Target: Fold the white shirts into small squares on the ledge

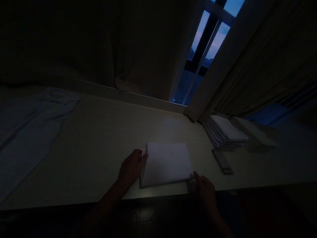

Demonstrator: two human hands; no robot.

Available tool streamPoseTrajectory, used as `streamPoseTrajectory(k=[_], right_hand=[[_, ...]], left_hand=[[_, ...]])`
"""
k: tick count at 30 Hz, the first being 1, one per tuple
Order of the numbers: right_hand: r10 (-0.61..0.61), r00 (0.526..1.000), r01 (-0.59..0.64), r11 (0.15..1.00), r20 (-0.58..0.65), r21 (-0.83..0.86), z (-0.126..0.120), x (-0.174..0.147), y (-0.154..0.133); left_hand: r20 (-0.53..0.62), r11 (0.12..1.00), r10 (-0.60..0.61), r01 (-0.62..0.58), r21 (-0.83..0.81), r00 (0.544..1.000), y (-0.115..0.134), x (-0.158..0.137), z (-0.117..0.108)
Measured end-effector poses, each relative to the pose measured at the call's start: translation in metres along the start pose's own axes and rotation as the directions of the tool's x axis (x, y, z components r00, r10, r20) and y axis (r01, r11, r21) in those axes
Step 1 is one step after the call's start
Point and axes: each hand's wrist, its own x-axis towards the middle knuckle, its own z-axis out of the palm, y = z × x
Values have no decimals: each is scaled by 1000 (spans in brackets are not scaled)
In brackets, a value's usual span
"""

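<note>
The cloth (pixel 168 163), white and folded to a flat four-sided shape, lies on the table (pixel 104 138), and its near side is just inside the front edge. The two hands are well apart, with the cloth between them. The left hand (pixel 130 168) pinches the left side of the cloth, near the far corner, between thumb and fingers. The right hand (pixel 206 190) has its fingertips at the near right corner; whether they grip it or only touch it, I cannot tell in this dim light.

To the left, a wide part of table surface shows as far as the loose sheet (pixel 29 129). Behind the cloth, the surface continues up to the ledge (pixel 148 102) under the curtain (pixel 148 43). On the right, the room is narrower: a pixelated object (pixel 223 162) lies there, and behind it stands the stack (pixel 226 130) of folded cloths, with a box-like thing (pixel 255 134) just beside.
</note>
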Motion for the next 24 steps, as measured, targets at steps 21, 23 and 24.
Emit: streamPoseTrajectory(k=[21, 23, 24], right_hand=[[-393, 675, 737, 333, 624, -588, 70, 42, -25], [-384, 721, 692, 351, 577, -631, 70, 38, -22], [-372, 752, 658, 361, 545, -661, 71, 35, -19]], left_hand=[[23, 844, 485, -475, 247, 874, 5, -55, 39], [-63, 891, 419, -396, 223, 906, 4, -52, 35], [-108, 916, 371, -344, 208, 922, 3, -50, 31]])
